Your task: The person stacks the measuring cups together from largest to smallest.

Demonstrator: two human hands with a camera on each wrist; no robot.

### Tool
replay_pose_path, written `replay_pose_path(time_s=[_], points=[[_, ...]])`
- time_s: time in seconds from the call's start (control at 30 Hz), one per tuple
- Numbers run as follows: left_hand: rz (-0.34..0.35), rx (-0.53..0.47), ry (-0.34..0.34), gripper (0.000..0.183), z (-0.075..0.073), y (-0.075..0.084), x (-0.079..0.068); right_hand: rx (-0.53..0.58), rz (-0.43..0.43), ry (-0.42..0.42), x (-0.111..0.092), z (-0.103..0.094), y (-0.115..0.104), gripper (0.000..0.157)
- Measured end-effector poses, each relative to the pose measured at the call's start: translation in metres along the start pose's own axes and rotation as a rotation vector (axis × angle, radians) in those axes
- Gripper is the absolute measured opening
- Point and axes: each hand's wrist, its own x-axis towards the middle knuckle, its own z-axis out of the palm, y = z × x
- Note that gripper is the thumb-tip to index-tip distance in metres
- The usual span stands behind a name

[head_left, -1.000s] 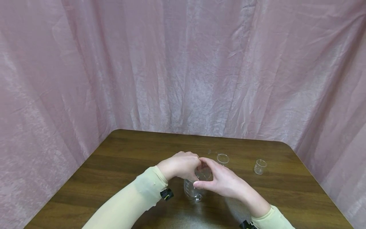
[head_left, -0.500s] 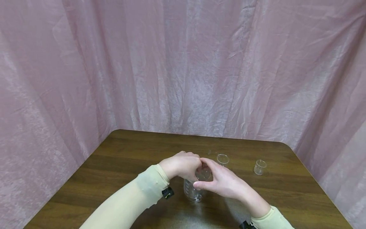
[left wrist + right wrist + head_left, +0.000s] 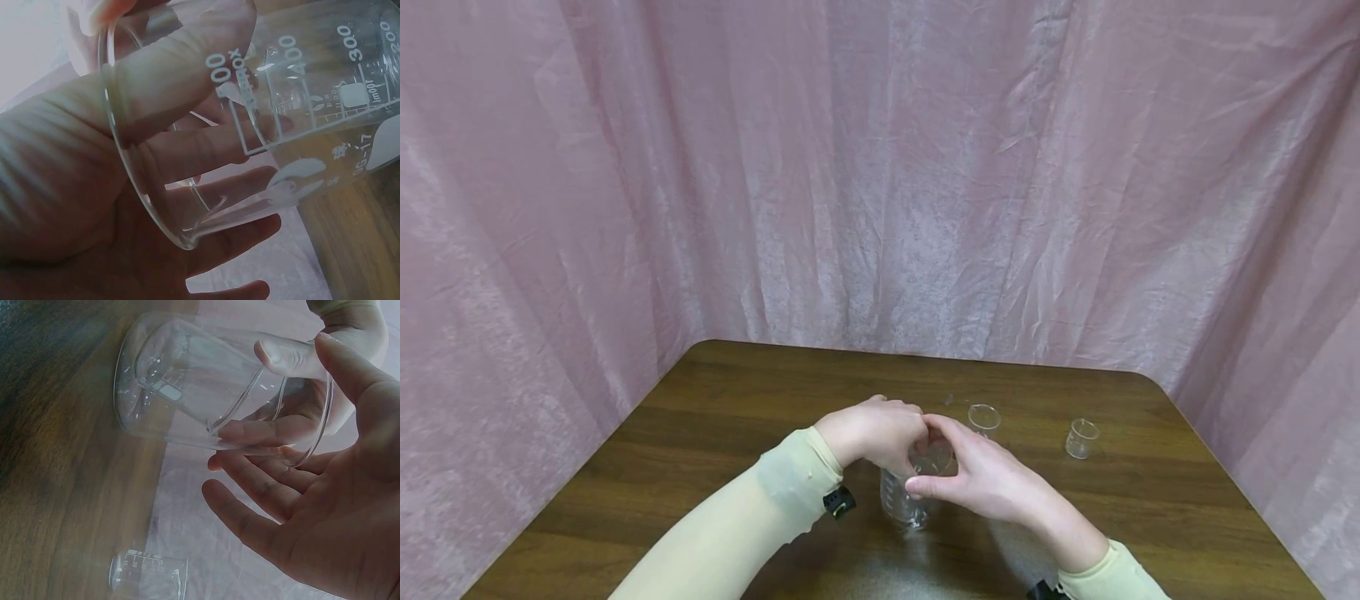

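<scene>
A large clear glass beaker (image 3: 895,505) with white volume marks stands near the middle of the table. My right hand (image 3: 996,479) curves round its upper part, thumb on the near side and fingers on the far side. Inside it, a smaller beaker (image 3: 181,387) shows through the glass in the right wrist view. My left hand (image 3: 874,435) reaches over the large rim, and its thumb and forefinger pinch the smaller beaker near its lip. The other left fingers (image 3: 219,247) spread loosely. In the head view, both hands hide most of the smaller beaker.
Behind my right hand stands another clear beaker (image 3: 984,417), partly covered by the hand. A small marked beaker (image 3: 1082,439) stands farther right on the wooden table (image 3: 760,375). Pink curtains (image 3: 880,183) hang behind and beside the table.
</scene>
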Motion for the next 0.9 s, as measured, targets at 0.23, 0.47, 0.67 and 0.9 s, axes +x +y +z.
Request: replay_pose_path(time_s=[0.23, 0.47, 0.67, 0.9], points=[[0.017, -0.006, -0.018, 0.035, -0.0024, -0.0014, 0.0006, 0.002, -0.005, 0.0, 0.0001, -0.0006, 0.0009, 0.086], [0.024, -0.01, -0.022, 0.037, -0.0019, -0.0035, 0.0023, 0.007, 0.003, -0.004, 0.0002, 0.0, 0.0008, 0.086], [0.024, -0.016, -0.019, 0.038, -0.0015, -0.0043, 0.0023, 0.008, -0.008, -0.006, -0.0005, -0.0022, 0.0, 0.085], [0.027, -0.012, -0.01, 0.037, -0.001, -0.0044, 0.0019, 0.005, 0.004, -0.004, 0.0002, -0.0003, 0.0012, 0.085]])
